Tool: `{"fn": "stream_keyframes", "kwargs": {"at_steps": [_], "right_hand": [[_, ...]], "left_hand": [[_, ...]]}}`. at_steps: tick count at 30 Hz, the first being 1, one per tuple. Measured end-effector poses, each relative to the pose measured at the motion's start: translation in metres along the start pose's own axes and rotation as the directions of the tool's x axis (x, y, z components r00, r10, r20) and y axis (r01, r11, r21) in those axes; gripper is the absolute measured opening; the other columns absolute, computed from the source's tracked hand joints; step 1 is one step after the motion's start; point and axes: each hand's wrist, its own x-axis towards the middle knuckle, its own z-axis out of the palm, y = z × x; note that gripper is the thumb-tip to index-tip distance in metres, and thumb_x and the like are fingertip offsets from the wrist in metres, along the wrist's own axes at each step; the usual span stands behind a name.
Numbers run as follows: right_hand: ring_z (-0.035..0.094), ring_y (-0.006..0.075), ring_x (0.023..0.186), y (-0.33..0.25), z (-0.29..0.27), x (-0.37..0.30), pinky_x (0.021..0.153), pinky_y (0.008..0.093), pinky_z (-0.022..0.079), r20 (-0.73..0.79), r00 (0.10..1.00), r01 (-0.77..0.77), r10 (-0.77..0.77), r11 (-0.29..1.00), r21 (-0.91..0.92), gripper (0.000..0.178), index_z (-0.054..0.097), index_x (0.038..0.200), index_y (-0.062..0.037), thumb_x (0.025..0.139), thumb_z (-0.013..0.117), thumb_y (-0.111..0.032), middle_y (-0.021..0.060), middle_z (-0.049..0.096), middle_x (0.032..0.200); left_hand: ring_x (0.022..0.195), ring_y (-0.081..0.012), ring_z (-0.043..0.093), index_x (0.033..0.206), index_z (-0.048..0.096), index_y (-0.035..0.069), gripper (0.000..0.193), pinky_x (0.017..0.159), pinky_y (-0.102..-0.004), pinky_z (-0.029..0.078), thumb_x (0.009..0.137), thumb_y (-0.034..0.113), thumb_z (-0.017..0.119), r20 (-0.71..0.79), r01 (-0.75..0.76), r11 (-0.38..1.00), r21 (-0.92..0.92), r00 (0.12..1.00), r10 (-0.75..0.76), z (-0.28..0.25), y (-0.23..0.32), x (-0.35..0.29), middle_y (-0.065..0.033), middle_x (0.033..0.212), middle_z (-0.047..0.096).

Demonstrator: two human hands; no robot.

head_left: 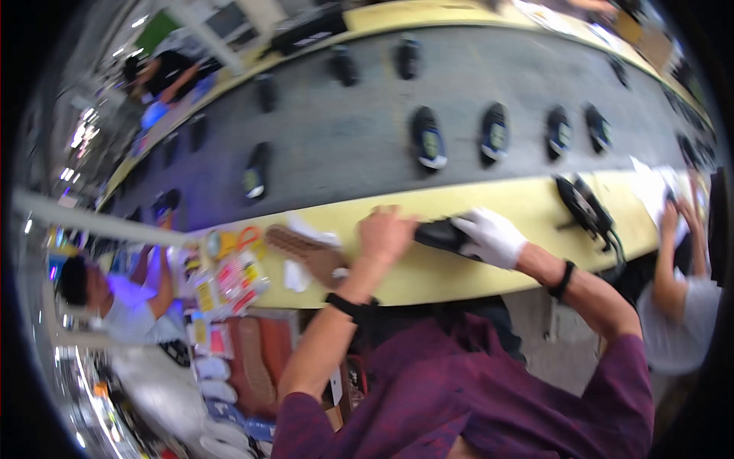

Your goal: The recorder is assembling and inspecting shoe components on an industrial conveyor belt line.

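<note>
Left hand (384, 233), bare, with fingers curled down over the near end of a black shoe (437, 234); right hand (491, 237), in a white glove, with fingers wrapped around the shoe's far end. Both hands grasp the shoe, which lies on the yellow surface (474, 200), on the near side of the grey conveyor belt (344, 138). The picture is motion-blurred, so how firmly each hand holds cannot be judged.

On the surface, left of the shoe, lie a tan shoe sole (306, 252) and a white cloth (294, 274); right of the shoe stands a black tool with a cable (585, 208). Beyond the shoe, the belt carries a row of dark shoes (428, 139).

Risks, as judgement: a loose hold could let the shoe slide off the near edge of the surface; a sweeping elbow could catch the cable; a shoe pushed forward could foul those riding the belt.
</note>
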Motion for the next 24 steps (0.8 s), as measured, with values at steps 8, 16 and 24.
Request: {"fn": "stream_keyframes", "kwargs": {"at_steps": [8, 16, 24], "right_hand": [[0.065, 0.0418, 0.095, -0.003, -0.017, 0.011, 0.084, 0.0484, 0.054, 0.007, 0.99, 0.142, -0.142, 0.99, -0.026, 0.044, 0.071, 0.119, -0.0027, 0.078, 0.081, -0.015, 0.0183, 0.066, 0.101], [0.062, 0.0338, 0.072, -0.009, -0.027, 0.025, 0.071, 0.0456, 0.05, 0.126, 0.897, 0.441, -0.423, 0.847, -0.297, 0.028, 0.063, 0.096, -0.0013, 0.081, 0.077, -0.021, 0.0129, 0.06, 0.085], [0.06, 0.0294, 0.063, -0.002, -0.031, 0.021, 0.059, 0.0431, 0.049, 0.157, 0.834, 0.545, -0.529, 0.749, -0.377, 0.027, 0.06, 0.086, -0.0034, 0.082, 0.076, -0.025, 0.01, 0.057, 0.077]], "left_hand": [[0.142, -0.0381, 0.046, 0.15, 0.047, -0.004, 0.099, 0.126, -0.0638, 0.02, 0.083, 0.059, 0.08, -0.078, -0.419, 0.908, 0.018, 0.905, 0.419, 0.058, 0.024, -0.02, -0.0216, 0.145, 0.054], [0.135, -0.0359, 0.051, 0.146, 0.051, -0.004, 0.085, 0.126, -0.0629, 0.021, 0.084, 0.045, 0.084, -0.28, -0.451, 0.888, -0.091, 0.867, 0.412, 0.063, 0.021, -0.034, -0.0189, 0.136, 0.058], [0.131, -0.0378, 0.054, 0.138, 0.056, 0.0, 0.074, 0.124, -0.0592, 0.025, 0.082, 0.038, 0.086, -0.259, -0.481, 0.855, -0.192, 0.866, 0.428, 0.058, 0.032, -0.029, -0.0188, 0.132, 0.06]]}}
